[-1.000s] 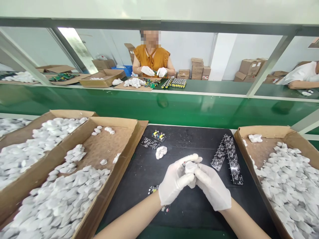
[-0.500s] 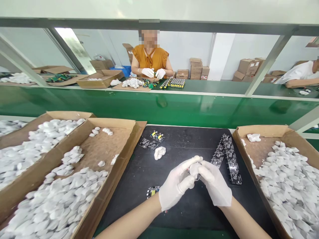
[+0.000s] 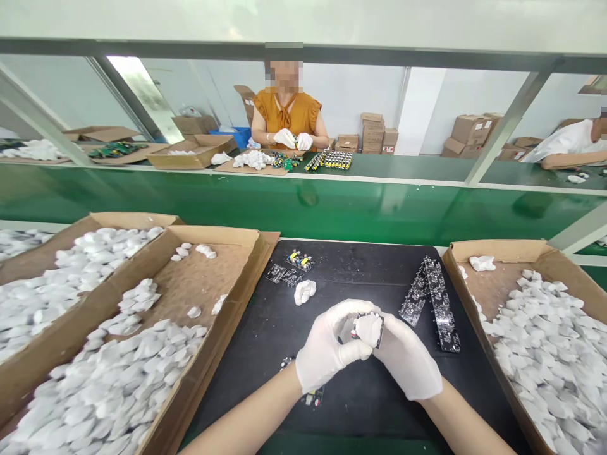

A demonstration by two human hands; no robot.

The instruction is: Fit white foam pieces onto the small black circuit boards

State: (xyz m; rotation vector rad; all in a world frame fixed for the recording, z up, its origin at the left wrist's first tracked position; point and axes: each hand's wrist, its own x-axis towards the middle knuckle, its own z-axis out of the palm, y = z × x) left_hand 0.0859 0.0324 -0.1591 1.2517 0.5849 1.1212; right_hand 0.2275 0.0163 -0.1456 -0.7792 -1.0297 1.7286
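Observation:
In front of my chest, a small circuit board (image 3: 381, 333) is held between both gloved hands, a white flat piece (image 3: 367, 327) lying over most of its face. My left hand (image 3: 325, 351) is closed on the board's left side, its thumb along the lower edge. At the right side, the fingers of my right hand (image 3: 410, 361) grip it, partly hidden behind. Below my left wrist lie a board with components (image 3: 313, 398) and another board (image 3: 287, 362), both partly covered. A white clump (image 3: 305, 292) rests on the black mat (image 3: 360, 268) beyond my left hand.
Several boards (image 3: 300, 260) lie at the mat's far left, two rows of dark boards (image 3: 443, 309) at its right. Cardboard trays of white pieces flank the mat, left (image 3: 218, 236) and right (image 3: 497, 248). A co-worker (image 3: 287, 117) handles boards across the green barrier (image 3: 227, 202).
The board has been turned between my hands, so more of the white piece's face shows. My left hand has shifted slightly left, and more of the board below my wrist is visible.

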